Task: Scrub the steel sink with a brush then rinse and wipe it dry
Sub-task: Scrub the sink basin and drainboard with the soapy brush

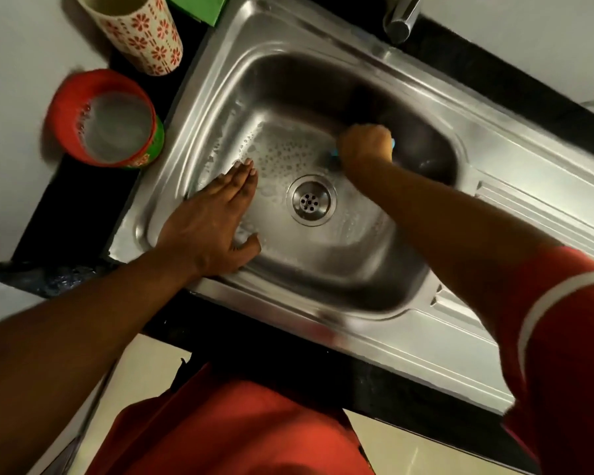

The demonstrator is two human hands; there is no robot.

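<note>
The steel sink [323,80] is set into the dark worktop [79,207], its basin floor soapy. The left hand [213,221] is laid flat, fingers straight, on the basin's left wall. A blue brush [333,153] is gripped by the right hand [366,145] beyond the drain [311,200].

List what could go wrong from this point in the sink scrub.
1. The left hand lies flat on the sink wall where suds show; it might slip toward the drain.
2. The right hand hides most of the blue brush, so scrubbed patches are hard to judge.
3. The red container of soapy liquid sits beside the rim; a stray elbow could tip it.
</note>
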